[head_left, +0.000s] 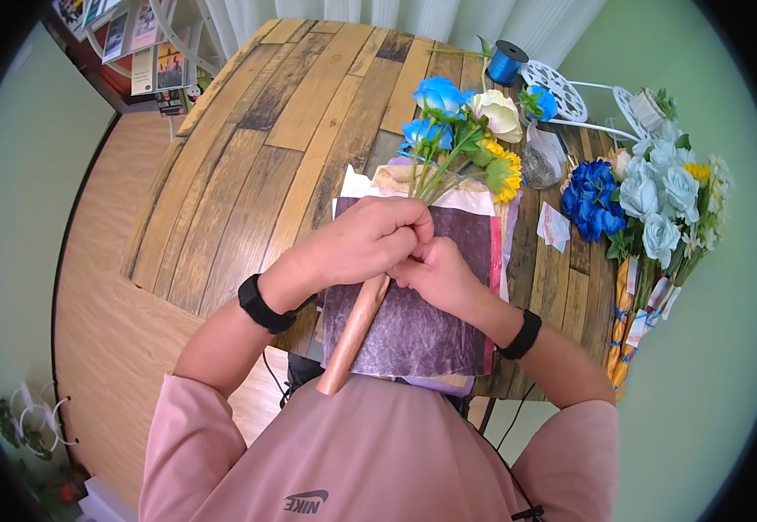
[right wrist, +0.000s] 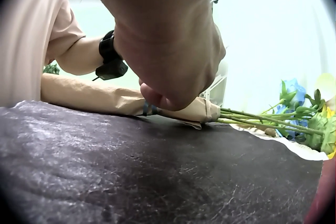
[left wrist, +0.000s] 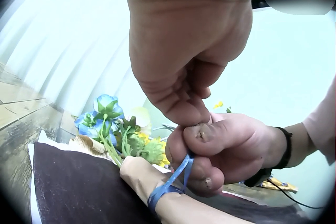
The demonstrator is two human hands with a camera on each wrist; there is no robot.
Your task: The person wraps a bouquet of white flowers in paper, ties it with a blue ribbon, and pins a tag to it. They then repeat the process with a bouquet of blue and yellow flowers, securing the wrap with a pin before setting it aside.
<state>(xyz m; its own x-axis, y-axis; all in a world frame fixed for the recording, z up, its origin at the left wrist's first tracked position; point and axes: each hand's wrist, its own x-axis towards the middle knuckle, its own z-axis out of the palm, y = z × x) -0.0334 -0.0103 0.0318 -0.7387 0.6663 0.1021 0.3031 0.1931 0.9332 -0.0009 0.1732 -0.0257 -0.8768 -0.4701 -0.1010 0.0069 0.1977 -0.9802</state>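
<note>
A bouquet of artificial flowers (head_left: pixel 448 122), blue, cream and yellow, lies with its stems wrapped in a brown paper roll (head_left: pixel 356 331). Around the paper, near its upper end, runs a thin blue ribbon (left wrist: pixel 167 188). My right hand (head_left: pixel 443 274) pinches the ribbon between thumb and curled fingers, above the roll. Fingertips of my left hand (head_left: pixel 374 237) meet the right thumb at the same spot, pinching the ribbon, whose end is hidden between them. Beneath the roll is a dark purple wrapping sheet (head_left: pixel 430 335).
On the wooden table (head_left: pixel 248 191), a blue ribbon spool (head_left: pixel 507 63) and a white metal stand (head_left: pixel 561 91) are at the back. To the right lie more bouquets (head_left: pixel 656 200) with bound stems and a small scrap of paper (head_left: pixel 553 227). A clear bag (head_left: pixel 542 157) sits behind the wrapping sheets.
</note>
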